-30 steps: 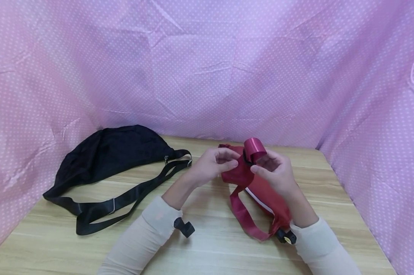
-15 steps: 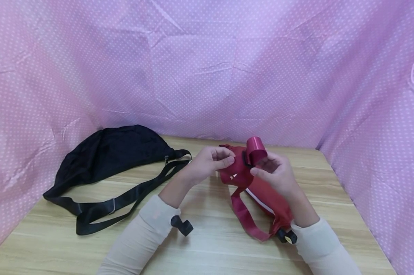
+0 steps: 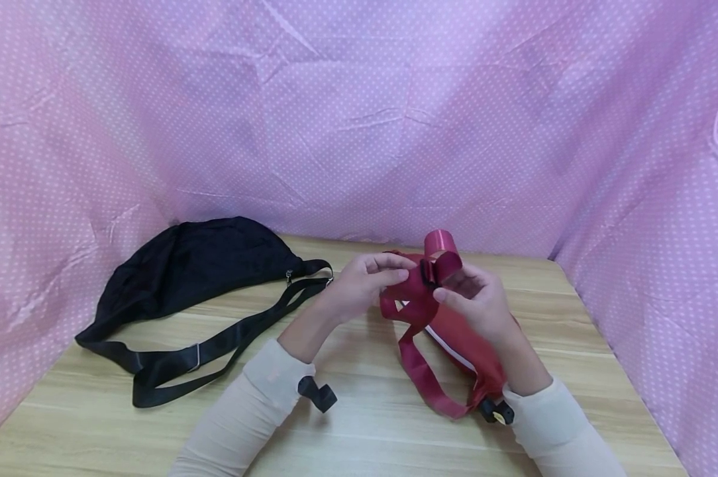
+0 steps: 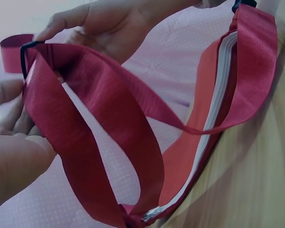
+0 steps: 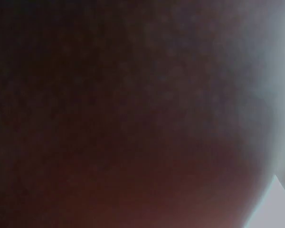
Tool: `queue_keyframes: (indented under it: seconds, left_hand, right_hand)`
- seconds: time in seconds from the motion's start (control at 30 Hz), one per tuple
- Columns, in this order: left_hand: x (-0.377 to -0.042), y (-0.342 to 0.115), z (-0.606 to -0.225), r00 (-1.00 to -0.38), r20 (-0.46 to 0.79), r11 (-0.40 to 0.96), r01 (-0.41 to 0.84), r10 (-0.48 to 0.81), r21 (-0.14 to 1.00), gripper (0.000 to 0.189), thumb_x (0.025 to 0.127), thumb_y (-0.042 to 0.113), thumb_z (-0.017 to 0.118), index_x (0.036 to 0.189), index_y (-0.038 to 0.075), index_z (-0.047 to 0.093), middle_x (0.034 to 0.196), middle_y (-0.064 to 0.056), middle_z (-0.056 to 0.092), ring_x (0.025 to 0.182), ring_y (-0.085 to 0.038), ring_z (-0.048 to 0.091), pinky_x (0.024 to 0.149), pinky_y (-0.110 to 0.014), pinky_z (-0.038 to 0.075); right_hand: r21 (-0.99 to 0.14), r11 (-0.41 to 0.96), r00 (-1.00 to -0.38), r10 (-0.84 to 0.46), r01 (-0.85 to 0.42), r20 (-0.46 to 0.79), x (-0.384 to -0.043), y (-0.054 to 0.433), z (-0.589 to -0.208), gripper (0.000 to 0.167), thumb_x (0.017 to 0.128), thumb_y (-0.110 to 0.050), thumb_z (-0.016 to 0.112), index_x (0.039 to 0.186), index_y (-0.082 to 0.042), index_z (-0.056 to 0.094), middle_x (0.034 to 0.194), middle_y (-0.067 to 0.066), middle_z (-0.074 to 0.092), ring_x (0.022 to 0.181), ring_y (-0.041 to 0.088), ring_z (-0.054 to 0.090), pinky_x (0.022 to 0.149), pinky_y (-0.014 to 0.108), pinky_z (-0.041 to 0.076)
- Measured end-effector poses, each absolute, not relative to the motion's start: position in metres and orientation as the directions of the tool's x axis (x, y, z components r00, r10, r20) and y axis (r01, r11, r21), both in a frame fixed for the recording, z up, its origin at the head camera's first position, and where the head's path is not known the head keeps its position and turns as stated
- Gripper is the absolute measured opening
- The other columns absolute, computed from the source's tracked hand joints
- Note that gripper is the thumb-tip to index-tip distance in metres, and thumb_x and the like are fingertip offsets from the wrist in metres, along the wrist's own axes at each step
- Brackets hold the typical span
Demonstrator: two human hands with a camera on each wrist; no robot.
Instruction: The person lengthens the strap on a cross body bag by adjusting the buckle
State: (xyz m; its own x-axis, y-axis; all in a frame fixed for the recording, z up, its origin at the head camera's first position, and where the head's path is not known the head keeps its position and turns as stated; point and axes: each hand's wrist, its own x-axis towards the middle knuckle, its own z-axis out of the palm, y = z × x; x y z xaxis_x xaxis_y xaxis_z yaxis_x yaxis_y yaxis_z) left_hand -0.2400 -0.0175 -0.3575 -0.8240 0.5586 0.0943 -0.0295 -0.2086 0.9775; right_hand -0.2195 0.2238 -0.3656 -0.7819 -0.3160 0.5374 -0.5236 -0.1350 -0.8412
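Note:
A red waist bag (image 3: 469, 341) with a white zip lies on the right of the table, its dark red strap (image 4: 71, 123) raised between both hands. My left hand (image 3: 361, 285) pinches the strap just left of a black slider buckle (image 3: 428, 273). At the buckle's right side, my right hand (image 3: 478, 301) holds it between thumb and fingers. A loop of strap (image 3: 440, 242) stands up out of the buckle. In the left wrist view two lengths of strap hang down from the buckle toward the bag's zip end. The right wrist view is dark and blurred.
On the left of the wooden table (image 3: 359, 424) lies a black waist bag (image 3: 198, 271), its black strap (image 3: 234, 338) looped in front of it. Pink dotted cloth (image 3: 359, 132) hangs behind and at both sides.
The strap loop above the buckle stands higher and wider. My left hand went slightly left, then came back toward the buckle. My right hand has stayed nearly in place.

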Motion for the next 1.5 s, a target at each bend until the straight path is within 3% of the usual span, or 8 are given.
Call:
queue_keyframes:
  seconds: [0.1,0.3,0.47,0.6,0.8,1.0,1.17,1.5]
  left_hand:
    - [-0.241,-0.023,-0.357,-0.779,0.184,-0.191,0.085,0.599,0.978,0.035,0.101,0.008,0.064,0.135,0.004,0.064,0.128,-0.012,0.067,0.116,-0.026,0.065,0.1,-0.048,0.052]
    - [-0.245,-0.027,-0.359,-0.717,0.273,-0.133,0.246,0.641,0.96,0.041,0.101,0.006,0.064,0.143,0.01,0.061,0.128,-0.011,0.068,0.117,-0.026,0.065,0.097,-0.042,0.055]
    - [-0.245,-0.027,-0.358,-0.78,0.234,-0.093,0.222,0.581,0.971,0.032,0.098,0.005,0.069,0.13,0.004,0.066,0.113,-0.012,0.07,0.102,-0.024,0.069,0.088,-0.038,0.058]
    - [-0.244,-0.027,-0.356,-0.822,0.2,-0.092,0.178,0.533,0.98,0.025,0.094,0.002,0.072,0.118,-0.002,0.067,0.103,-0.013,0.071,0.092,-0.021,0.07,0.082,-0.037,0.06]
    - [-0.243,-0.026,-0.353,-0.833,0.206,-0.127,0.163,0.514,0.978,0.022,0.093,0.002,0.074,0.114,-0.004,0.07,0.1,-0.014,0.073,0.089,-0.021,0.071,0.08,-0.036,0.06]
    - [-0.241,-0.022,-0.352,-0.843,0.181,-0.105,0.149,0.507,0.983,0.022,0.092,0.005,0.076,0.112,0.0,0.072,0.098,-0.011,0.074,0.088,-0.021,0.073,0.079,-0.032,0.059]
    - [-0.24,-0.019,-0.352,-0.851,0.157,-0.153,0.091,0.502,0.984,0.018,0.091,-0.001,0.075,0.107,0.0,0.067,0.092,-0.009,0.073,0.083,-0.016,0.07,0.077,-0.029,0.058]
    - [-0.238,-0.016,-0.356,-0.816,0.257,-0.043,0.275,0.518,0.96,0.017,0.094,0.006,0.074,0.109,-0.001,0.071,0.104,-0.011,0.073,0.092,-0.02,0.071,0.083,-0.039,0.06]
  right_hand:
    - [-0.838,-0.154,-0.785,-0.294,-0.524,0.545,-0.219,0.225,-0.366,0.04,0.083,0.018,0.066,0.115,-0.004,0.074,0.094,0.004,0.073,0.085,0.014,0.068,0.076,0.024,0.057]
    - [-0.832,-0.163,-0.788,-0.268,-0.53,0.554,-0.22,0.227,-0.365,0.041,0.082,0.019,0.065,0.115,-0.003,0.074,0.092,0.005,0.073,0.083,0.014,0.067,0.075,0.024,0.057]
    - [-0.834,-0.187,-0.787,-0.277,-0.519,0.551,-0.22,0.227,-0.365,0.045,0.081,0.022,0.062,0.115,-0.005,0.074,0.091,0.004,0.072,0.082,0.013,0.066,0.075,0.023,0.056]
    - [-0.839,-0.184,-0.784,-0.3,-0.512,0.544,-0.221,0.226,-0.365,0.039,0.082,0.018,0.067,0.112,-0.006,0.075,0.089,0.003,0.072,0.08,0.012,0.066,0.073,0.023,0.056]
    - [-0.856,-0.145,-0.778,-0.363,-0.497,0.513,-0.222,0.227,-0.367,0.027,0.086,0.007,0.075,0.107,-0.011,0.075,0.089,0.002,0.072,0.08,0.011,0.066,0.073,0.023,0.056]
    - [-0.851,-0.153,-0.76,-0.392,-0.502,0.519,-0.223,0.226,-0.369,0.043,0.082,0.019,0.067,0.108,-0.013,0.075,0.093,0.0,0.073,0.084,0.009,0.066,0.079,0.022,0.056]
    - [-0.838,-0.177,-0.722,-0.437,-0.516,0.536,-0.225,0.225,-0.37,0.043,0.084,0.019,0.068,0.117,-0.008,0.073,0.104,0.003,0.075,0.095,0.012,0.069,0.088,0.026,0.056]
    - [-0.842,-0.158,-0.772,-0.341,-0.516,0.537,-0.224,0.226,-0.371,0.035,0.087,0.01,0.071,0.117,-0.007,0.074,0.098,0.004,0.074,0.089,0.014,0.068,0.08,0.025,0.057]
